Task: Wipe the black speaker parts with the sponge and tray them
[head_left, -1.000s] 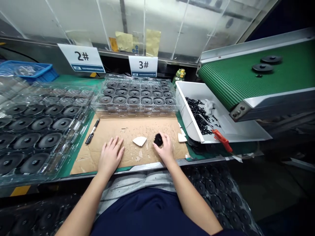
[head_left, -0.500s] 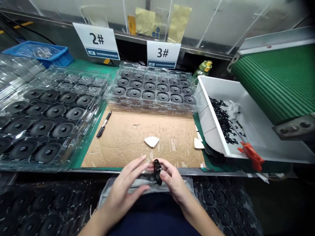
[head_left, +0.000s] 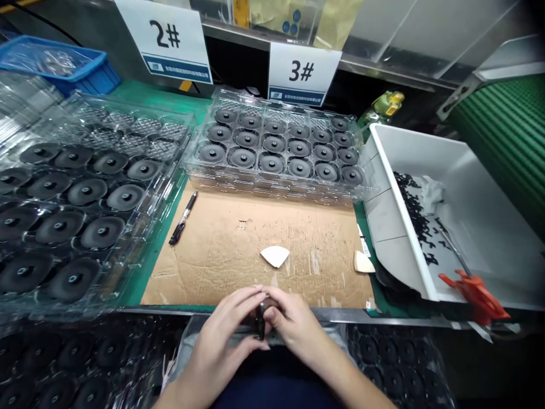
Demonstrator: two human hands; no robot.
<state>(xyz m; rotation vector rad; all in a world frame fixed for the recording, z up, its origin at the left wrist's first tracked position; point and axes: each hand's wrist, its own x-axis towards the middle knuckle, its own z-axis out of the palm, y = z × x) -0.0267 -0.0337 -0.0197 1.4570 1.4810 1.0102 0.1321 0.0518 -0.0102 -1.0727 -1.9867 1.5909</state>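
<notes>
Just past the table's front edge, both hands meet around a small black plastic part point(head_left: 260, 321), seen nearly edge-on. My right hand point(head_left: 293, 318) is closed on it, with the thumb against its side. The fingers of my left hand point(head_left: 225, 329) curve over its top and the thumb reaches under its lower end. Fingers hide much of the part. Ahead of the hands, a white wedge-shaped pad point(head_left: 275, 256) lies on a cardboard sheet point(head_left: 221, 250). A second white wedge point(head_left: 363, 262) sits near the sheet's right edge.
Clear trays of round black parts stand at the left point(head_left: 128, 250) and back point(head_left: 281, 184). A pen point(head_left: 184, 218) lies on the cardboard. At right, a white bin point(head_left: 404, 227) holds small black pieces, with an orange-handled tool point(head_left: 477, 295) on its rim. A green conveyor belt point(head_left: 506, 125) overhangs it.
My left hand has closed in from beside the black part to touch it at top and bottom. The part has turned in the fingers. The head view has shifted slightly.
</notes>
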